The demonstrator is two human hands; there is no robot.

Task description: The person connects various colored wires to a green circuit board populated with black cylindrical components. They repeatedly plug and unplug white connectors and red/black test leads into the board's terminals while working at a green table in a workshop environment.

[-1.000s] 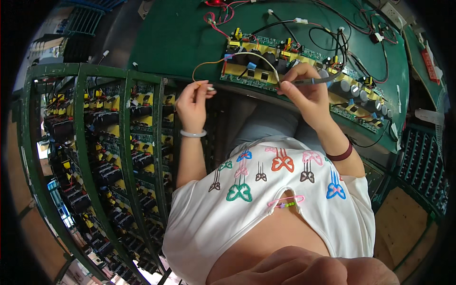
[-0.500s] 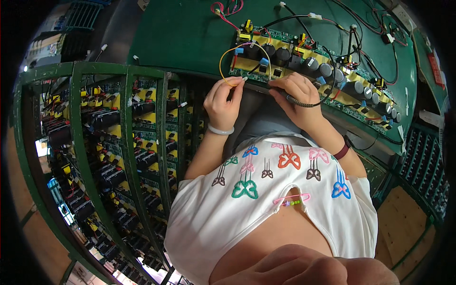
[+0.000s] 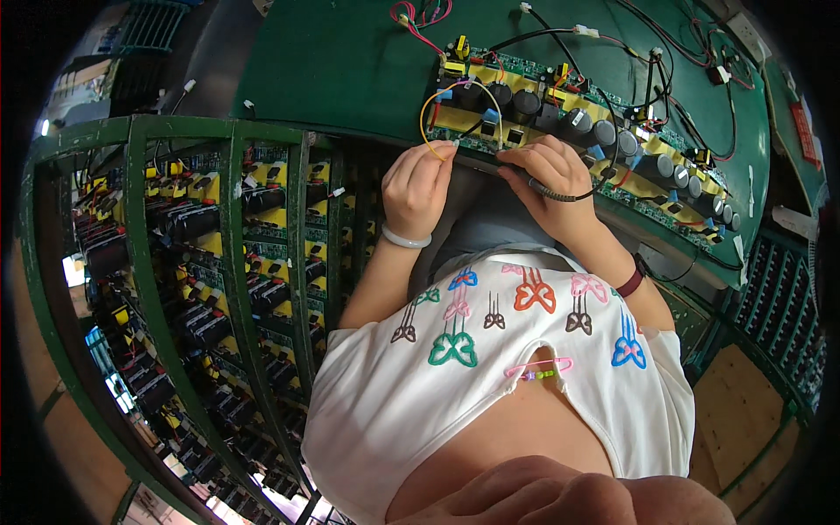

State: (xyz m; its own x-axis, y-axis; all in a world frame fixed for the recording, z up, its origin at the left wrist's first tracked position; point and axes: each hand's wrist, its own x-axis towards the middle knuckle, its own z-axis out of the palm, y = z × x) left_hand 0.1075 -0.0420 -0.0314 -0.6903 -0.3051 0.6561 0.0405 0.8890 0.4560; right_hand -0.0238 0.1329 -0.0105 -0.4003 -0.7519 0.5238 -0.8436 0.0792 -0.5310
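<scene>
A thin yellow wire point(image 3: 423, 107) arches up in a loop between my two hands, over the near edge of a circuit board point(image 3: 525, 128). My left hand point(image 3: 416, 185) pinches one end of it, thumb against forefinger, with a small pale tip near the fingertips. The fingers of my right hand point(image 3: 556, 179) are closed around a black cable with a ribbed sleeve point(image 3: 553, 193), and the loop's other end comes down at its fingertips. Whether the wire and the cable join there is hidden. The board carries black round capacitors, blue parts and yellow pieces.
More such boards run rightward along the green bench point(image 3: 341, 66). Black cables with white connectors point(image 3: 586, 31) and pink wires point(image 3: 420, 19) lie behind them. On the left, a green metal rack point(image 3: 234, 219) holds several stacked boards. The bench edge lies just beyond my hands.
My left hand has shifted slightly to the right and up, with its fingers drawn closer together, and the wire loop has moved right with it. My right hand is nearly still.
</scene>
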